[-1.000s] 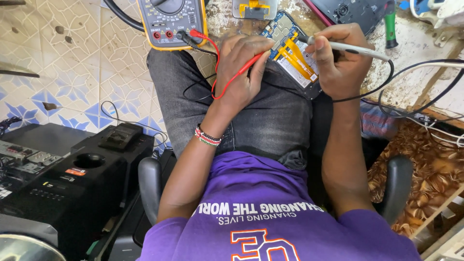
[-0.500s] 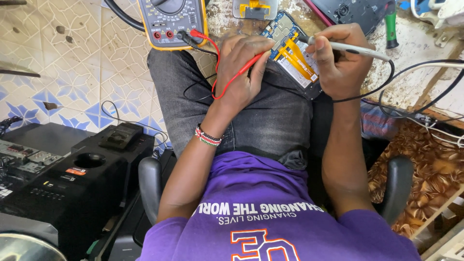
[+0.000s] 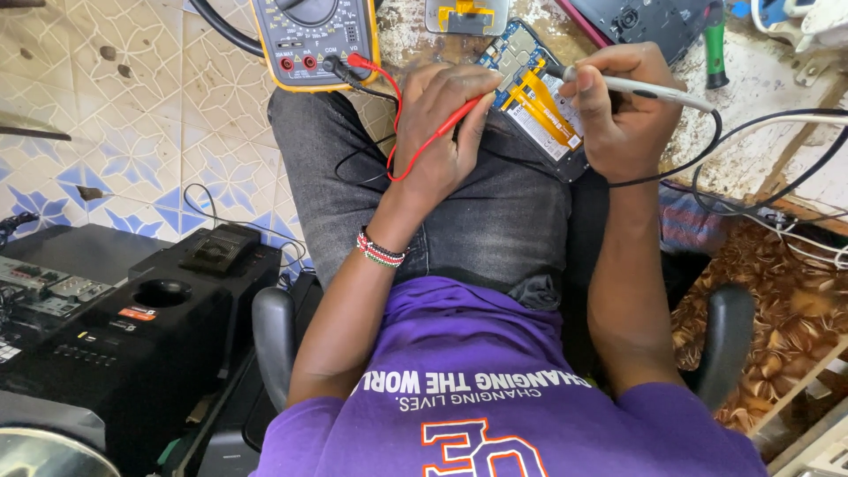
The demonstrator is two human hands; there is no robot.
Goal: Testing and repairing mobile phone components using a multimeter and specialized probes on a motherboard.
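Note:
An opened phone [image 3: 530,106] with a blue board and yellow flex cables rests on my lap, on dark jeans. My left hand [image 3: 442,132] pinches a red test probe [image 3: 437,137] whose tip meets the phone's left edge. My right hand [image 3: 618,106] grips a pale pen-like probe [image 3: 658,88] with a black lead, its tip on the top of the board. Both leads run to a yellow multimeter [image 3: 314,40] lying past my left knee.
Black audio equipment [image 3: 132,327] stands at the left on the tiled floor [image 3: 132,132]. Chair armrests [image 3: 274,336] flank me. A worn bench [image 3: 751,97] at the upper right carries a green screwdriver [image 3: 714,44], cables, a dark device [image 3: 654,22] and a small phone part [image 3: 465,16].

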